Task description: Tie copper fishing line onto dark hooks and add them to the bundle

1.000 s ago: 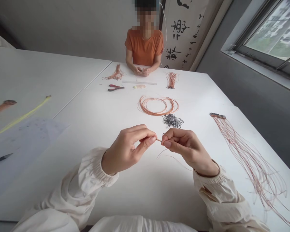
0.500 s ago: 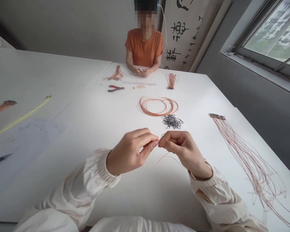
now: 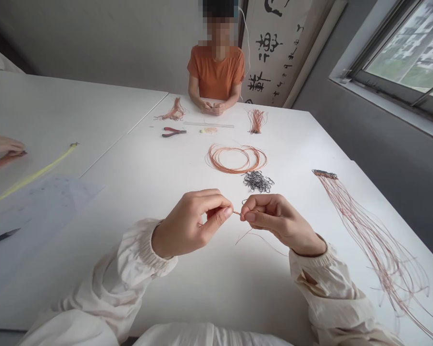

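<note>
My left hand [image 3: 197, 220] is closed in a pinch of thumb and forefinger, at the left end of a small fish hook whose bend its fingertips hide. A short orange-wound shank [image 3: 237, 213] shows in the gap between my hands. Facing it, my right hand [image 3: 274, 218] pinches the other end, where the thin orange fishing line [image 3: 263, 236] is; loose strands of that line show below the fingers. Just beyond my hands lies a pile of dark fish hooks [image 3: 258, 181], with a coil of orange line [image 3: 216, 166] behind it.
A bundle of hooks with long reddish lines [image 3: 357, 216] lies at the right. Farther back are red-handled pliers [image 3: 173, 132], a clear ruler [image 3: 209, 124] and two line bundles [image 3: 256, 121] [image 3: 175, 110]. A person in orange [image 3: 216, 72] sits opposite. Another person's hand [image 3: 3, 144] is at the left.
My hands have drawn slightly apart, and the orange-wound shank now shows between the fingertips. At the left, the other person's hand has come farther into view over a reddish bundle.
</note>
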A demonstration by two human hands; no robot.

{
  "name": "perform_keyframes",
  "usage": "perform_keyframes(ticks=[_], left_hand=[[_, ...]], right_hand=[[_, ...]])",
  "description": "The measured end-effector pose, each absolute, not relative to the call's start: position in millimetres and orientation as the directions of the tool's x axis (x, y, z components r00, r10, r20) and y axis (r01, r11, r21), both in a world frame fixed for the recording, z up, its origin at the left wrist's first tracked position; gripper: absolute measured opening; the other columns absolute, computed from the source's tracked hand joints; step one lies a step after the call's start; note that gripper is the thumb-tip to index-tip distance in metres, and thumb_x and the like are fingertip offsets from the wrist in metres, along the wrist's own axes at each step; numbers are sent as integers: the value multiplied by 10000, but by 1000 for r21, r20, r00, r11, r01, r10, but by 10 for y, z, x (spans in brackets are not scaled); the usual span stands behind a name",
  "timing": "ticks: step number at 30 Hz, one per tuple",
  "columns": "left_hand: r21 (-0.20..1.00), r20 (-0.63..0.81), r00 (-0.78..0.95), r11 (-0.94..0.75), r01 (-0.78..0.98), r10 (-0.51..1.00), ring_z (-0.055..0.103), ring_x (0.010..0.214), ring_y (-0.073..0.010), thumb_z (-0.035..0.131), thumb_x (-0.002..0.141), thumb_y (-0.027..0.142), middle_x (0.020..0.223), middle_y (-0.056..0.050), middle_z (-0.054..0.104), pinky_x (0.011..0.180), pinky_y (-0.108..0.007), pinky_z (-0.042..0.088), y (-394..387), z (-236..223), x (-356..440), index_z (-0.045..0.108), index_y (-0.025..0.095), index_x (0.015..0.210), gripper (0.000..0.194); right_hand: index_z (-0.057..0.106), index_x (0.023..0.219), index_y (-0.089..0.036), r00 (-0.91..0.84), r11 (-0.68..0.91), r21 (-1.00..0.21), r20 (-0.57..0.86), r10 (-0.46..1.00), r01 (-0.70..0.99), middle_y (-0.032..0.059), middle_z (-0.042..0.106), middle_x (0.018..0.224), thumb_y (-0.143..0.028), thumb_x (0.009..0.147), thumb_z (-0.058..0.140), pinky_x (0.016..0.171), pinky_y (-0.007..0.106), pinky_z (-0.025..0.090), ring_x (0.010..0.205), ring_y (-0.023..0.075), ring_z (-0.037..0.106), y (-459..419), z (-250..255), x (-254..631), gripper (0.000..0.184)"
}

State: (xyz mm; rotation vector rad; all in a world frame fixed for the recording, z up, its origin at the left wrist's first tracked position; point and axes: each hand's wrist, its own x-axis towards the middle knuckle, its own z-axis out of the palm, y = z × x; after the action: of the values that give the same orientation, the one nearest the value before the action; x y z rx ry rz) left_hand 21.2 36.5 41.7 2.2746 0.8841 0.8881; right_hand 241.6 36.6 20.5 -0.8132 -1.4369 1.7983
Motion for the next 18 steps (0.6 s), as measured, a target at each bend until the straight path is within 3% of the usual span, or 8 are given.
perform_keyframes(ticks=[4,7,9,12,15,18], left_hand=[[685,362,567,-623,376,740,433,602,-106,516,929,150,660,7,494,572,-241,364,335,434,202,639,143,804,176],[672,367,587,-642,370,721,414,590,-101,512,927,140,651,15,473,566,-241,356,342,439,198,626,141,791,177],[651,372,595,-657,380,713,412,590,-98,512,924,135,654,16,472,568,-243,355,359,435,195,620,140,789,173],[621,368,604,-671,406,707,409,583,-98,514,917,135,652,17,472,563,-249,354,379,421,194,610,141,774,173],[606,371,598,-673,424,711,416,578,-99,517,912,130,651,15,480,553,-251,358,375,407,203,615,148,765,177],[650,467,494,-663,371,734,507,644,-103,569,894,127,759,-4,571,622,-245,439,355,375,247,654,167,971,121]], right_hand=[[664,886,-132,-601,-151,-985,-71,796,-83,-56,371,567,-311,876,671,503,256,204,520,75,257,350,225,2436,180],[666,892,-137,-618,-120,-993,-87,781,-11,-32,447,595,-332,882,659,491,250,229,523,81,338,351,269,2471,195],[674,905,-143,-592,-23,-996,-71,803,89,4,539,661,-347,884,654,490,254,246,544,90,391,352,297,2478,206],[684,927,-163,-504,146,-959,5,864,242,1,583,678,-361,881,655,482,263,233,501,75,322,346,297,2434,205],[699,881,-174,-461,226,-935,79,884,274,-1,599,675,-347,888,639,490,270,258,500,81,305,330,257,2349,183],[712,827,-180,-361,240,-948,154,920,208,17,623,703,-344,885,645,522,279,310,543,102,366,312,237,2271,187]])
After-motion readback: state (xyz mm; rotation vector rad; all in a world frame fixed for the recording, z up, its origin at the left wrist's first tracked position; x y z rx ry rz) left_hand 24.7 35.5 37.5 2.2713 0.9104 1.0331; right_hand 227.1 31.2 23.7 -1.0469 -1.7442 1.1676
